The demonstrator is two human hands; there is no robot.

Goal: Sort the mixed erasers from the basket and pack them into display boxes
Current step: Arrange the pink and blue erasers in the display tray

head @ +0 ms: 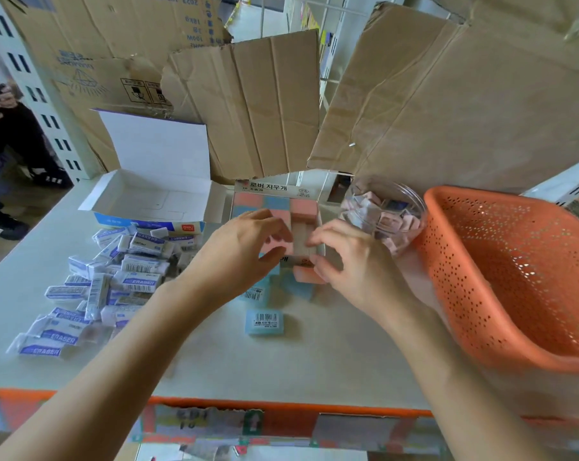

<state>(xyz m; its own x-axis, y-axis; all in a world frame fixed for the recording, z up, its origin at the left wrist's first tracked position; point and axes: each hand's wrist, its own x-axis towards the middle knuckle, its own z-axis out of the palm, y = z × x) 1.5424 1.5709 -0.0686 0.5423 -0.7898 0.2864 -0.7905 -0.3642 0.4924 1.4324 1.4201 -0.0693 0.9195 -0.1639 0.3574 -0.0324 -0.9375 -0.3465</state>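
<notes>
Pale table [314,361] — heap of white erasers [138,271], blue eraser [264,322], white box [155,197], display box [274,191], jar [384,214], orange basket [500,277]

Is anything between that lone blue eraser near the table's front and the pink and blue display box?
Yes. The left hand and right hand hold pink erasers at the display box's near edge, and other blue erasers lie on the table before it, between it and the lone blue eraser. Lifted over them, its way looks open.

Bare left hand [241,251] and right hand [351,261] (forearms too).
</notes>
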